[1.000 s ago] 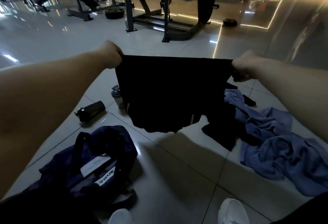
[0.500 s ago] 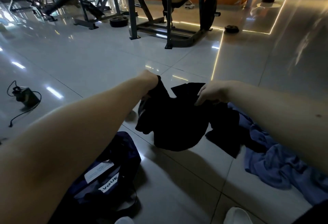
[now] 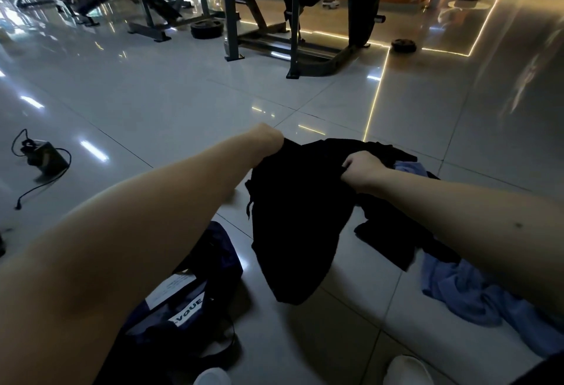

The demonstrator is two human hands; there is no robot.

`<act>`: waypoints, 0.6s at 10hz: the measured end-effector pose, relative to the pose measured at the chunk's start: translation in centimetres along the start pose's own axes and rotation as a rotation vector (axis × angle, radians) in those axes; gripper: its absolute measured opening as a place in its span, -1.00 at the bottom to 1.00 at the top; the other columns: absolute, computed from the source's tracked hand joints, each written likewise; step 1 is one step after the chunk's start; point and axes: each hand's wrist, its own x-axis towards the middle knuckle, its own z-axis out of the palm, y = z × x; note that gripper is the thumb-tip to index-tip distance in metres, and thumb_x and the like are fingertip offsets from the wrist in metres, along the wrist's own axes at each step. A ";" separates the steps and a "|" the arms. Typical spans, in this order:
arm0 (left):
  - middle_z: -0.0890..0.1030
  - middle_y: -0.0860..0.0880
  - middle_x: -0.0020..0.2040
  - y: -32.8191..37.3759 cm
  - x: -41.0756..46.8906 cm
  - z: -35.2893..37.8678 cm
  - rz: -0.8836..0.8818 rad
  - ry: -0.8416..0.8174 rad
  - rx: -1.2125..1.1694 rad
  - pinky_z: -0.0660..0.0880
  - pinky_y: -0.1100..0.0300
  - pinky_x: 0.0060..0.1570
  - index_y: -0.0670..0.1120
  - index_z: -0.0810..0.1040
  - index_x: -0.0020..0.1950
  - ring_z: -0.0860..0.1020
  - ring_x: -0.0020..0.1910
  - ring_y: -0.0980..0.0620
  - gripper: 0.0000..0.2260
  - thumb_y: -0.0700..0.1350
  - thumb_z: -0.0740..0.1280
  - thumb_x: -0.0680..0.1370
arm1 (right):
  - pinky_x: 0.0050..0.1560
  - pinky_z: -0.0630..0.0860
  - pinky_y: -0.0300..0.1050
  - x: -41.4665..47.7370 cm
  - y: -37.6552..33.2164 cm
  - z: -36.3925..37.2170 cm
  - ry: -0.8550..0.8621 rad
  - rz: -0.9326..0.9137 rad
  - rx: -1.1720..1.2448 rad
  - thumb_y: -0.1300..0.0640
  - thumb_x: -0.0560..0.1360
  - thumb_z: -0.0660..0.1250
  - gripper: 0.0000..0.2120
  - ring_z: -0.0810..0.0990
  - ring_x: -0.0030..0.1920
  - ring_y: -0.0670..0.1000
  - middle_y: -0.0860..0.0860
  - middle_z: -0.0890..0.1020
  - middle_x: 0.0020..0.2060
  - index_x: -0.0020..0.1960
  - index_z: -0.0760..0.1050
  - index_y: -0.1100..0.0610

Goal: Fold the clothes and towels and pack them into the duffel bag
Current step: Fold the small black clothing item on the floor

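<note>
A black garment (image 3: 293, 226) hangs above the tiled floor, bunched and folded over itself. My left hand (image 3: 270, 140) grips its upper left edge, fingers hidden behind the cloth. My right hand (image 3: 361, 171) pinches the top edge near the middle, close to the left hand. A dark blue duffel bag (image 3: 189, 302) lies open on the floor at the lower left, with a white label. Another black piece (image 3: 393, 244) lies on the floor to the right. A blue towel (image 3: 476, 296) lies crumpled at the right.
A small black box with a cable (image 3: 42, 157) sits on the floor at the left. A weight rack (image 3: 293, 18) and gym machines stand at the back, with a weight plate (image 3: 206, 29) on the floor. My white shoes (image 3: 407, 369) show at the bottom edge.
The garment was held up spread wide between both hands. My hands have come together and lowered, so it now hangs doubled over. The view has tilted and the bottles are out of sight.
</note>
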 end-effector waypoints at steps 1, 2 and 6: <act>0.37 -0.06 -0.31 -1.3 0.6 -1.6 -0.004 0.071 -0.042 0.47 0.16 -0.39 -0.12 0.33 -0.29 0.46 -0.22 -0.09 -0.70 -0.30 0.16 0.64 | -0.11 0.61 0.00 0.8 2.7 -0.7 -0.020 0.157 -0.070 0.30 0.48 0.34 -0.95 0.57 -0.23 0.14 0.17 0.59 -0.20 -0.14 0.51 0.19; 0.45 -0.09 -0.26 -2.8 1.6 -3.4 -0.055 0.118 -0.079 0.59 0.18 -0.28 -0.14 0.35 -0.29 0.50 -0.30 -0.05 -0.72 -0.32 0.30 0.59 | -0.13 0.64 0.05 0.5 4.8 -3.3 0.032 0.310 0.031 0.31 0.52 0.32 -0.86 0.57 -0.27 0.14 0.17 0.57 -0.24 -0.20 0.45 0.19; 0.59 -0.26 -0.07 -1.7 1.4 -0.5 0.139 0.090 0.187 0.43 0.11 -0.10 -0.33 0.56 -0.01 0.56 -0.05 -0.22 -0.77 -0.28 0.14 0.52 | -0.44 0.40 -0.22 -0.1 1.1 -5.2 -0.193 0.237 0.860 0.19 0.56 0.22 -0.74 0.36 -0.53 -0.01 -0.02 0.37 -0.48 -0.30 0.37 0.02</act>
